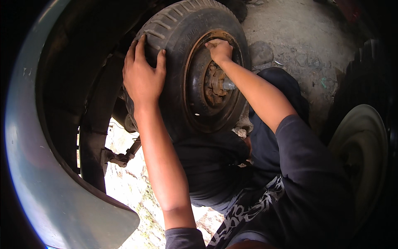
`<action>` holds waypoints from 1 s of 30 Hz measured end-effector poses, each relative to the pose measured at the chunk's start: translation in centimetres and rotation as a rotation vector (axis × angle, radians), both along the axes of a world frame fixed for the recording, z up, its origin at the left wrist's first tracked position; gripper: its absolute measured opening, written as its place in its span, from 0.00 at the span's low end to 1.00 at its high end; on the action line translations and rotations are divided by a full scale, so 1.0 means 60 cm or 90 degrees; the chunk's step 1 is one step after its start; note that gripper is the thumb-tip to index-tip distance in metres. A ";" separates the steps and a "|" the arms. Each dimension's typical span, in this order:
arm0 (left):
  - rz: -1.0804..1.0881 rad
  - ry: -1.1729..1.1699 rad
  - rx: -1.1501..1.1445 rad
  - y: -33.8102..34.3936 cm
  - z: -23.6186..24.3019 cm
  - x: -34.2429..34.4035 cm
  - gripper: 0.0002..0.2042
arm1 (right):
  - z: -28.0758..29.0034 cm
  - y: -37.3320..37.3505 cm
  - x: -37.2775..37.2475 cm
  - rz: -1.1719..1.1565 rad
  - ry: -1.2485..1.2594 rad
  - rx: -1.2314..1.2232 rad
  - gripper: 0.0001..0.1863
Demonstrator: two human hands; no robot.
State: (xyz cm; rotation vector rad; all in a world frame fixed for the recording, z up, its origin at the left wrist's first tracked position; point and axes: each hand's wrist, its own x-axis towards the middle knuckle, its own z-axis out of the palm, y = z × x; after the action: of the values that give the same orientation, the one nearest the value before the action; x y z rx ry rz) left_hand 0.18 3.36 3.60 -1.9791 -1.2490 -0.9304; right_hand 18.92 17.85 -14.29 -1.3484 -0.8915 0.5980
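A black tyre (174,54) on a rusty wheel rim (192,91) stands upright in front of me, beneath the vehicle's body. My left hand (144,79) lies on the tread at the tyre's left side, thumb spread from the fingers. Reaching across the wheel face, my right hand (219,50) has its fingers curled against the upper inner part of the rim; the fingertips are partly hidden. Below that hand, the rusty hub (215,83) shows bolts around it and a grey metal end sticking out at its centre.
A curved blue-grey fender (25,137) arches along the left. Suspension parts (118,157) hang behind the tyre. To the right, a round pale disc-shaped object (360,141) stands near my arm. Rough concrete ground (298,25) lies beyond, with a stone (261,53). My bent legs are close to the wheel.
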 end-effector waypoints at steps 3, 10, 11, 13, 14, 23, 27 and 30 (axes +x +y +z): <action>0.009 -0.002 -0.004 -0.003 -0.001 -0.008 0.32 | 0.030 -0.052 -0.020 0.080 -0.074 0.010 0.15; -0.003 0.000 0.005 -0.003 0.000 -0.002 0.33 | -0.017 0.019 0.018 -0.050 -0.055 -0.015 0.12; -0.008 -0.002 0.005 -0.004 -0.001 -0.003 0.33 | -0.024 0.028 0.025 -0.071 -0.050 -0.028 0.10; -0.018 -0.007 0.003 -0.004 -0.001 0.000 0.33 | -0.041 0.045 0.028 -0.090 -0.023 -0.041 0.08; -0.017 -0.009 0.002 -0.004 -0.002 0.000 0.33 | -0.037 0.045 0.023 -0.083 -0.002 -0.039 0.09; -0.002 0.003 0.013 -0.004 -0.001 -0.002 0.32 | 0.015 -0.002 0.006 0.056 -0.022 -0.013 0.14; -0.012 0.008 0.009 -0.004 0.000 -0.004 0.32 | 0.024 -0.031 0.001 0.106 -0.121 0.022 0.16; -0.009 0.010 0.007 -0.004 -0.001 -0.005 0.32 | 0.021 -0.031 0.009 0.140 -0.154 0.027 0.16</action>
State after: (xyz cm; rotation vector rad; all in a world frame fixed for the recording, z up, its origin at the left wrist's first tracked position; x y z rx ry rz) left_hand -0.11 3.11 3.52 -1.9847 -1.2201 -0.9258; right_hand 19.45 15.99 -13.00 -1.3112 -1.2545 0.5875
